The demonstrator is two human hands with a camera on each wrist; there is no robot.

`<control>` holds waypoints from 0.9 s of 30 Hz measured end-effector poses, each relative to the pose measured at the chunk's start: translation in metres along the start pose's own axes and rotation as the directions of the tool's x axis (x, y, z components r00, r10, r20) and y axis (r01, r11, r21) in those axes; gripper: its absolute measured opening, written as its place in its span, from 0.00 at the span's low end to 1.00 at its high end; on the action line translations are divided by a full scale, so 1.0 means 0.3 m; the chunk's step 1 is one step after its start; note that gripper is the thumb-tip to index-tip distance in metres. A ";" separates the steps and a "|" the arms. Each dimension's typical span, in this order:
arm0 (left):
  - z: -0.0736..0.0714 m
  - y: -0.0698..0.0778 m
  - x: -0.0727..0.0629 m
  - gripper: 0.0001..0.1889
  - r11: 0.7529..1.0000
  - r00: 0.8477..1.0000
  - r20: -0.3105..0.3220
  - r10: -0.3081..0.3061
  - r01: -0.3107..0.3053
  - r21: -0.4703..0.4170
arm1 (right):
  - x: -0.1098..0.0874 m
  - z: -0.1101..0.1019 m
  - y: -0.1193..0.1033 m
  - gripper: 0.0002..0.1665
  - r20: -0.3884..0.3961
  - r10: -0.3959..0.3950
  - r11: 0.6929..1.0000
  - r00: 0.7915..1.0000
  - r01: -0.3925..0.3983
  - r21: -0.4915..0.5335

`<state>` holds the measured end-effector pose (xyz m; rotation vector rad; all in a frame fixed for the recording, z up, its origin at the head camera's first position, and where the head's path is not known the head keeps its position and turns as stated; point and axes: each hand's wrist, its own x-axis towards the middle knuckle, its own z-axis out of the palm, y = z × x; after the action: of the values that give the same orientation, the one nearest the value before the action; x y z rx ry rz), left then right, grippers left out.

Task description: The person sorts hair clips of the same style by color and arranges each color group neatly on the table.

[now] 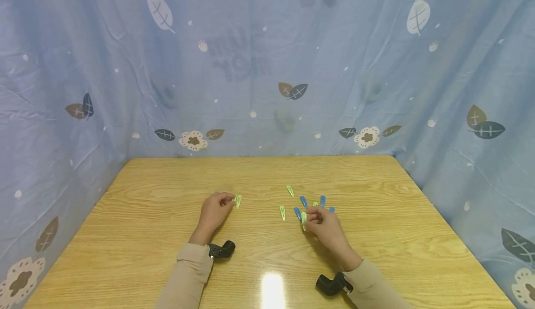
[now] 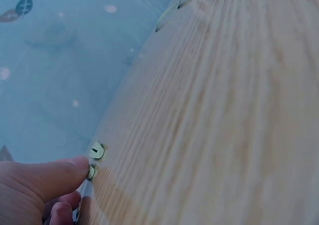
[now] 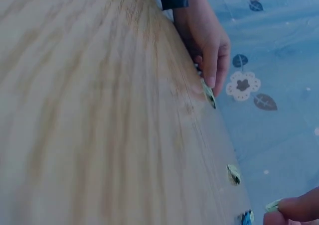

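In the head view, my left hand (image 1: 215,211) rests low at the left, its thumb and fingers pinching a light green snap hair clip (image 2: 91,172) that they mostly hide. Right beside it lies another green hair clip (image 1: 238,201). My right hand (image 1: 328,229) pinches a green hair clip (image 1: 303,221) by its side, between thumb and fingertips, narrow end toward me. Close by are a blue hair clip (image 1: 297,213), a second blue clip (image 1: 303,201), and a green clip (image 1: 315,204) partly hidden behind the right hand's fingers.
Two more green clips, one nearer (image 1: 282,213) and one farther (image 1: 290,190), lie between the hands on the wooden table (image 1: 167,179). Beyond the right hand are other blue clips (image 1: 322,200). A patterned blue curtain (image 1: 251,67) surrounds the table's back and sides.
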<state>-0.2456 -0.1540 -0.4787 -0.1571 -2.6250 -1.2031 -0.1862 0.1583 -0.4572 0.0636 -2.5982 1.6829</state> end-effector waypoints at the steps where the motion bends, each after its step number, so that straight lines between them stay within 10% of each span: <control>1: -0.001 -0.001 -0.001 0.10 1.000 1.000 -0.001 0.005 -0.005 -0.001 | 0.003 0.007 -0.003 0.15 0.005 -0.014 1.000 1.000 0.014 0.017; 12: -0.002 -0.005 -0.003 0.11 1.000 1.000 0.012 0.010 -0.009 -0.012 | 0.033 0.102 -0.053 0.15 0.064 -0.143 0.984 0.988 0.135 0.115; 19: 0.004 -0.012 0.002 0.11 1.000 1.000 0.007 0.012 -0.012 -0.017 | -0.006 0.148 -0.209 0.15 0.104 -0.153 0.979 0.983 0.137 0.148; 27: 0.006 -0.014 -0.001 0.10 1.000 1.000 -0.004 0.025 -0.025 -0.012 | 0.058 0.263 -0.146 0.16 0.107 -0.198 0.972 0.974 0.181 0.149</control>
<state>-0.2465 -0.1554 -0.4829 -0.1894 -2.6044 -1.2103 -0.2023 0.0682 -0.4484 0.4187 -2.4572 1.8381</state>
